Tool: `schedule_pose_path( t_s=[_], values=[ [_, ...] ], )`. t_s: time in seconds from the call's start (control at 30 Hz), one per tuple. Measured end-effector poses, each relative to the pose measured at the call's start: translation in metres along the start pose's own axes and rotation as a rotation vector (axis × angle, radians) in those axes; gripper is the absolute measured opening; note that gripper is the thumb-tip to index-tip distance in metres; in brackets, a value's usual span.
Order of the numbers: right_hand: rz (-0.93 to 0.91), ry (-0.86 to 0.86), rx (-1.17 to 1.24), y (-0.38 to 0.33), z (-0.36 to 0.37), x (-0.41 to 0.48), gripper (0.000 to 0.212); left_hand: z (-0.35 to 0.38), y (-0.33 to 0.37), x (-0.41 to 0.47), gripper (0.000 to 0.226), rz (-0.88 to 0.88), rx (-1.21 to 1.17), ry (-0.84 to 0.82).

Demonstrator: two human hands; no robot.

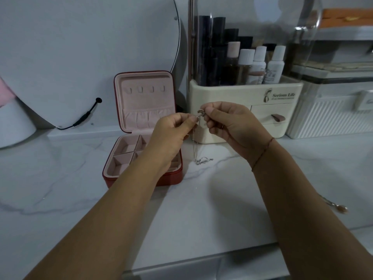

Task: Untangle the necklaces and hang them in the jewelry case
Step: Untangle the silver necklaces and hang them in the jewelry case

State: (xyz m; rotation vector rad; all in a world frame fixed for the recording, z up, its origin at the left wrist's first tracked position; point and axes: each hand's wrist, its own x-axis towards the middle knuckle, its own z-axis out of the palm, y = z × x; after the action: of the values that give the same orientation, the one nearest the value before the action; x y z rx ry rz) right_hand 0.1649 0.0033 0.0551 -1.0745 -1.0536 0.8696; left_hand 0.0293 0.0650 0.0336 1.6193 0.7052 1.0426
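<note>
A thin silver necklace (196,146) hangs between my two hands, and its lower end with a small pendant lies on the marble counter (60,199). My left hand (171,134) pinches the chain near its top. My right hand (232,126) pinches a knotted clump of it at the fingertips, just right of my left hand. The red jewelry case (145,126) stands open to the left and behind my left hand. Its pink lid shows a row of empty hooks (145,89) and a gathered pocket. Its tray compartments look empty where they are not hidden by my left arm.
A cream cosmetics organiser (246,110) with bottles and a clear hood stands right behind my hands. A white ribbed box (331,118) sits right of it. A round mirror (80,57) with a black cable leans at the back left. Another chain (335,205) lies at the right.
</note>
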Motion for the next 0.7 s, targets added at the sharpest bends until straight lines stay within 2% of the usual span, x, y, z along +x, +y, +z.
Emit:
schedule_pose_path(
  t_s=[0.23, 0.4, 0.7],
  values=[
    [-0.001, -0.028, -0.029, -0.0011, 0.0009, -0.0023, 0.012, 0.0005, 0.0042, -0.0047, 0.013, 0.046, -0.038, -0.042],
    [-0.031, -0.059, -0.083, -0.0006, 0.0010, -0.0032, 0.009, -0.0003, 0.0037, -0.0035, 0.009, 0.064, -0.016, 0.023],
    [-0.097, -0.047, -0.148, 0.0018, 0.0016, -0.0013, 0.011, 0.0003, 0.0049, -0.0031, 0.012, 0.057, 0.022, 0.040]
  ],
)
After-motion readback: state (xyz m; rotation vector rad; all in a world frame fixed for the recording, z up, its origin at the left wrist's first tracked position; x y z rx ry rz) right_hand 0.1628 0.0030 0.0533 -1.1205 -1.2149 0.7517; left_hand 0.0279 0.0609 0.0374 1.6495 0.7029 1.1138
